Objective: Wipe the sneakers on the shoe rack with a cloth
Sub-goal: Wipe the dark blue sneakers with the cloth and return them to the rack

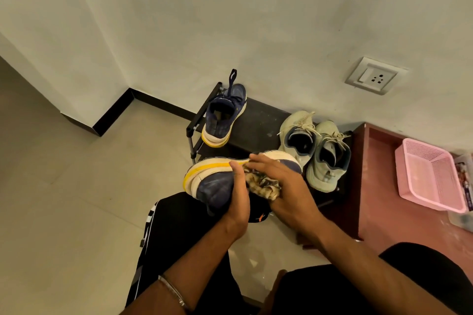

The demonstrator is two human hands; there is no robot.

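Note:
My left hand point(239, 193) grips a navy sneaker point(215, 186) with a white and yellow sole, held on its side above my knee. My right hand point(284, 186) presses a crumpled checked cloth point(263, 185) against the sneaker's upper, fingers stretched flat over it. The matching navy sneaker point(224, 116) stands at the left end of the black shoe rack point(258, 123). A pair of pale green sneakers point(314, 148) sits at the rack's right end.
A reddish-brown cabinet top point(384, 186) right of the rack carries a pink plastic basket point(430, 174). A wall socket point(375, 75) is above the rack. Beige floor tiles point(76, 186) spread to the left. My black-trousered legs fill the bottom.

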